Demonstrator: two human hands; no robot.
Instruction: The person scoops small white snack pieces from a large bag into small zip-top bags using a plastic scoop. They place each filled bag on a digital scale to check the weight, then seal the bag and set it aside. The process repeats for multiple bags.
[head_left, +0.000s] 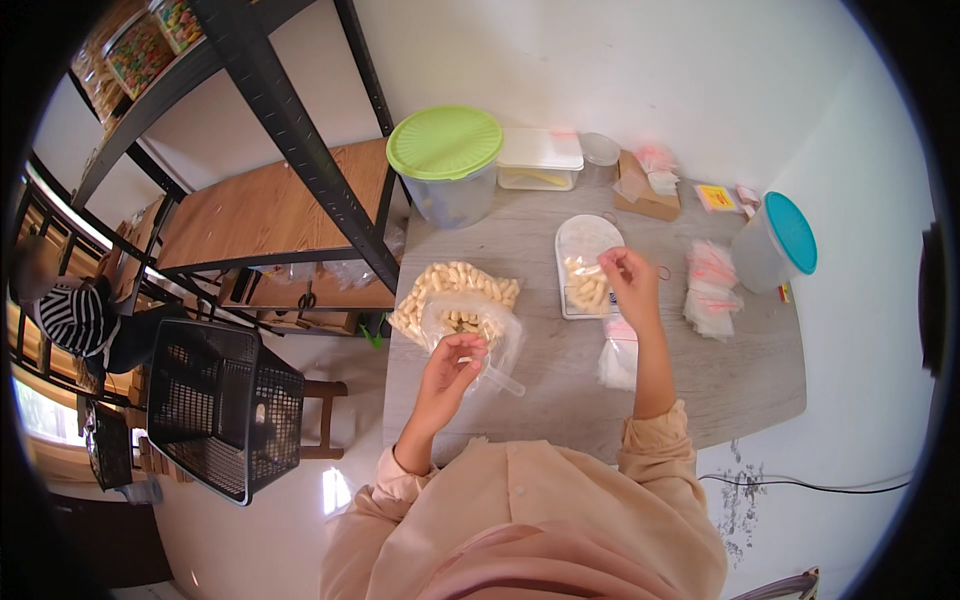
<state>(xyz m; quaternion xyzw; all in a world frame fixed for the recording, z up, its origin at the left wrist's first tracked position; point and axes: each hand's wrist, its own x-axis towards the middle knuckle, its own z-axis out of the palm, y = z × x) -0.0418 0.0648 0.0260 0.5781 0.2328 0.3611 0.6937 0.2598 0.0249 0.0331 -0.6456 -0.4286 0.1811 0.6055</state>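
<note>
My right hand (636, 289) pinches the upper edge of a small clear plastic bag (586, 291) holding several pale, finger-shaped snack pieces. That bag rests on a white digital kitchen scale (590, 229). Over the mouth of a large clear bag of the same snacks (457, 283), my left hand (444, 375) is half curled, thumb near the fingertips. Something small and pale shows at those fingertips, but whether it is gripped is unclear. A clear plastic scoop (505, 381) lies at the bag's mouth, its handle pointing toward me. Small zip bags (618, 364) lie just below the scale.
Along the wall stand a green-lidded tub (450, 199), a white-lidded box (540, 178) and a cardboard box (652, 201). More zip bags (711, 289) and a blue-lidded tub (765, 244) sit right. Left are metal shelving (300, 142), a black crate (225, 409) and a seated person (75, 319).
</note>
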